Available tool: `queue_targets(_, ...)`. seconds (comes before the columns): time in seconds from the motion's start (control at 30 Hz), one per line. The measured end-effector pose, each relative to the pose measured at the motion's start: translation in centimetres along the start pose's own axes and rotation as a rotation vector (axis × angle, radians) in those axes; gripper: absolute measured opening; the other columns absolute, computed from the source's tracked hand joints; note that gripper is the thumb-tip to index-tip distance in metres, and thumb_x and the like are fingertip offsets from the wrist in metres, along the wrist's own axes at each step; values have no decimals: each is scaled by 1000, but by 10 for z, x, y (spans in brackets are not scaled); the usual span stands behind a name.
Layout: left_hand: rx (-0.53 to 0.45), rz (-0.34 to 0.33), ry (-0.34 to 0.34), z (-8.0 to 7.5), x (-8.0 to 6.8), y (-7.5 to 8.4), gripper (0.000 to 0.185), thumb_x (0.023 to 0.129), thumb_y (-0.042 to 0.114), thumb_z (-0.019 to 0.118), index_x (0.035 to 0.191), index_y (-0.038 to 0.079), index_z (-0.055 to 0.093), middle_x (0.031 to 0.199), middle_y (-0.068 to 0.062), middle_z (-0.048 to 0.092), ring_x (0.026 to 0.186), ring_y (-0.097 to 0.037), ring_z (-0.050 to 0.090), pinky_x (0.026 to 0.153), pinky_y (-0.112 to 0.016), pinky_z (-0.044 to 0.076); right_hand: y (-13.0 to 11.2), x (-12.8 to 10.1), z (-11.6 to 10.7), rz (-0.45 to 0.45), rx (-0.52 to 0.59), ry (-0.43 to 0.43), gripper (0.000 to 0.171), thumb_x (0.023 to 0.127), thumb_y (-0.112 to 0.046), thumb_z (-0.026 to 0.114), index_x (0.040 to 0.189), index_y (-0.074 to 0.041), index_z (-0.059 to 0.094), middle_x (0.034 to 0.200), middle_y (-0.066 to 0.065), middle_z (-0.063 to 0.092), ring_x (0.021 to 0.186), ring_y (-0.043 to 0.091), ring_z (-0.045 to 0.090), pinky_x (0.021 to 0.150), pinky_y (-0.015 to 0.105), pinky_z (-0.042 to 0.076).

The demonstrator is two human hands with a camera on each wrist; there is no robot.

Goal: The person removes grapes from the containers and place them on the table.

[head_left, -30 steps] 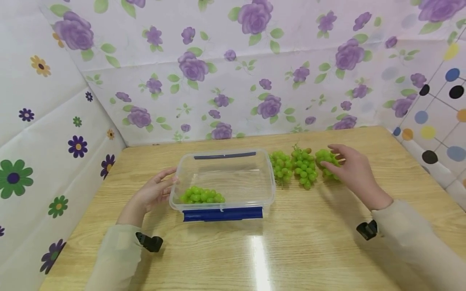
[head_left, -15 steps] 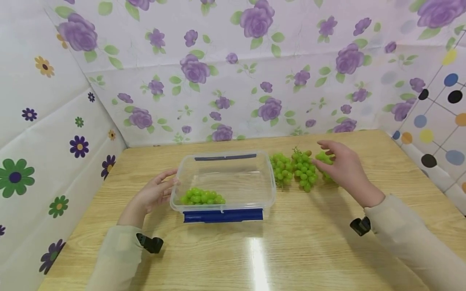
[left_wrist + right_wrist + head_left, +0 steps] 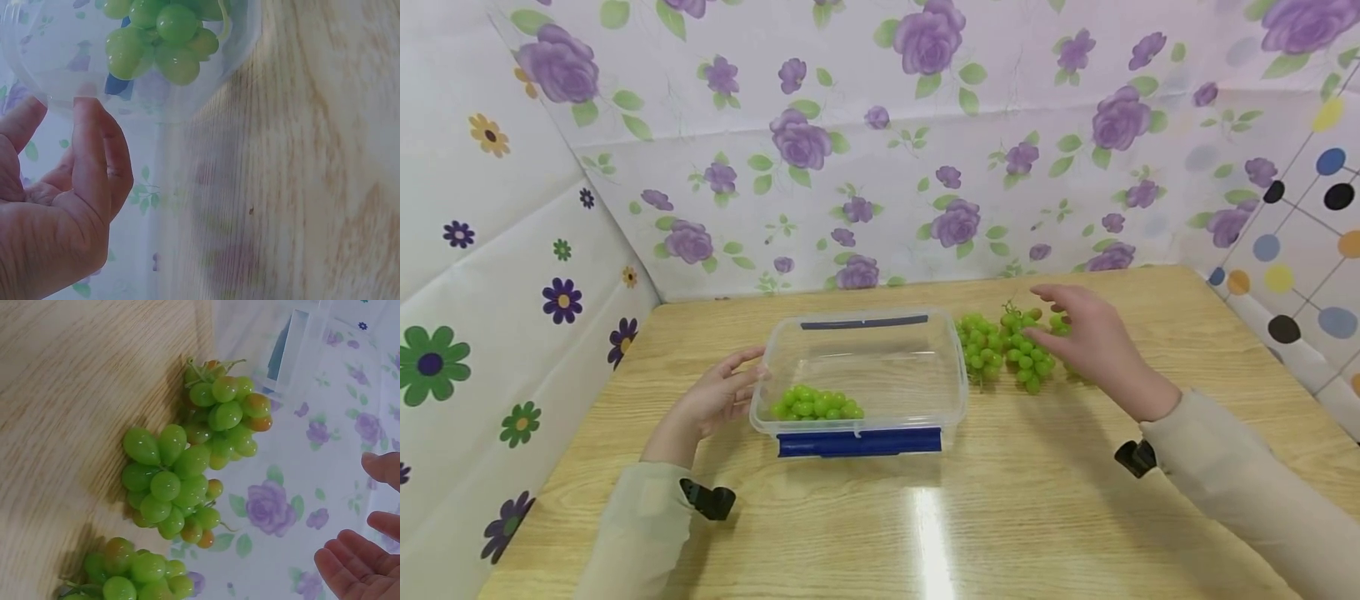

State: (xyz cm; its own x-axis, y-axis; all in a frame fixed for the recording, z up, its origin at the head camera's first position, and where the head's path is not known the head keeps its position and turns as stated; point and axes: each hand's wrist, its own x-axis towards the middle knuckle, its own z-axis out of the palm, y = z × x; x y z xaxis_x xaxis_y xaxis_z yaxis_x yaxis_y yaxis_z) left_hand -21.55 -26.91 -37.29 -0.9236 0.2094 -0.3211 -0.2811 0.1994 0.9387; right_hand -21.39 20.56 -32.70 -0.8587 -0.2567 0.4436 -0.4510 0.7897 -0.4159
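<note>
The table (image 3: 1045,492) lies bare and wide in front of my arms, walled by flowered sheets at the back and sides. My left hand (image 3: 718,398) rests with relaxed fingers against the clear box (image 3: 951,383), which holds 1 grape bunch (image 3: 816,404). My right hand (image 3: 1093,346) hovers spread, holding nothing, over the 3 loose bunches (image 3: 1003,346) just right of the box.

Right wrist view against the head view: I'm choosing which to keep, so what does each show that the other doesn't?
Only the right wrist view shows brownish grapes and stems close up on the middle bunch. Only the head view shows the left hand touching the clear box, the grapes inside, and the table. Both show the three loose bunches and the right hand open over them, holding none.
</note>
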Motion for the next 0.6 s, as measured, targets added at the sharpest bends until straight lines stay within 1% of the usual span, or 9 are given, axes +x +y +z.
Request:
queue_targets(0.13, -2, -6, 7, 0, -1, 1, 70, 97, 36, 55, 153, 15, 18, 124, -6, 53, 97, -11, 65, 76, -24, 55, -6, 3, 0, -29, -5, -10, 54, 82, -13, 75, 130, -2, 54, 116, 22, 61, 97, 34, 58, 78, 50, 50)
queue_targets(0.23, -7, -6, 7, 0, -1, 1, 70, 96, 36, 55, 153, 15, 18, 119, -3, 56, 97, -11, 66, 75, -24, 55, -10, 6, 0, -33, -6, -29, 54, 82, -14, 75, 130, -2, 54, 115, 20, 61, 96, 33, 58, 77, 49, 50)
queue_targets(0.33, -17, -8, 7, 0, -1, 2, 70, 96, 35, 56, 153, 15, 19, 115, -1, 58, 97, -11, 66, 75, -24, 55, -13, 9, 2, -35, -12, -55, 53, 82, -15, 75, 130, -2, 54, 116, 21, 61, 97, 34, 58, 77, 49, 50)
queue_targets(0.6, -4, -8, 11, -1, -1, 1, 71, 96, 37, 56, 153, 16, 18, 121, -3, 56, 100, -11, 65, 78, -25, 55, -24, 13, 9, -55, -31, -134, 54, 82, -16, 75, 129, 1, 55, 121, 25, 57, 110, 41, 53, 89, 55, 47)
